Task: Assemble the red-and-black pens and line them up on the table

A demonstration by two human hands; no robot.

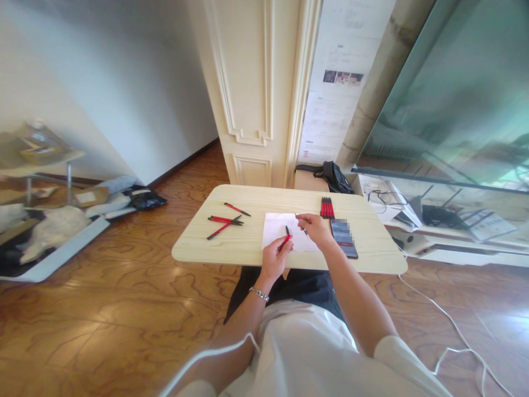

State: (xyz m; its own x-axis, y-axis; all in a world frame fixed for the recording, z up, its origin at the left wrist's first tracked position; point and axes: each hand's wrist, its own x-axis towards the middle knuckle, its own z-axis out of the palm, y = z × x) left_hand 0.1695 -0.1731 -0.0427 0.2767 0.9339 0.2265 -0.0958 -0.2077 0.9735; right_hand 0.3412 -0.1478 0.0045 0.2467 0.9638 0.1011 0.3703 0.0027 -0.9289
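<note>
A slim red pen (287, 237) with a black end tilts over white paper (273, 223) on the surface (192, 242), the left hand (276, 258) wrapped snugly around it; to the right, the right hand (314, 229) pinches a thin dark piece (296, 215).

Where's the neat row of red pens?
In the head view, the row of pens lies on the table's right side, just above the dark flat thing, beyond the right hand.

The wall poster (335, 105) carries print too small and blurred to read.
</note>
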